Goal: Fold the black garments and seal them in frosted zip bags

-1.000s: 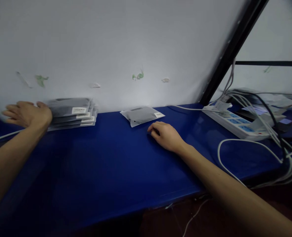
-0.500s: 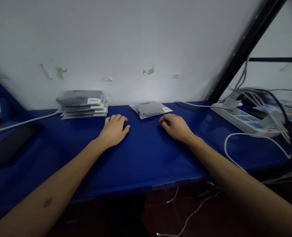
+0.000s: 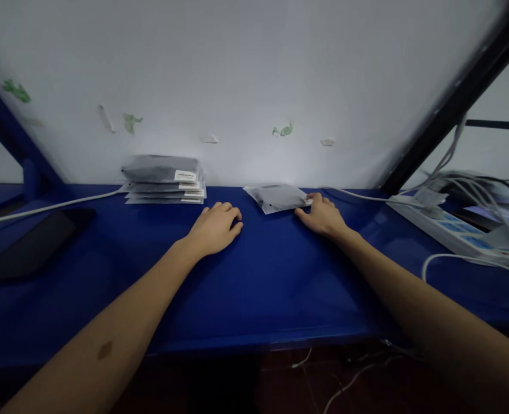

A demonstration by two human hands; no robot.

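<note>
A grey translucent packet (image 3: 278,197) with a white label lies flat near the wall. At its right corner is my right hand (image 3: 322,215), its fingers over the label and its thumb apart on the near side; a firm grip does not show. My left hand (image 3: 215,228) rests palm down on the blue table (image 3: 254,287), fingers slightly curled and apart, holding nothing. Behind and left of it stands a stack of several similar packets (image 3: 164,177) with labels at their right ends.
A dark flat device (image 3: 30,244) lies at the left, with a white cable (image 3: 65,204) behind it. At the right are a white power strip (image 3: 461,230) and tangled cables (image 3: 474,259). A white wall (image 3: 246,75) rises behind the table.
My right hand has moved forward onto the packet's right corner, and its fingers have spread from a looser curl. The view has shifted, so things appear further right. My left hand stays on the table.
</note>
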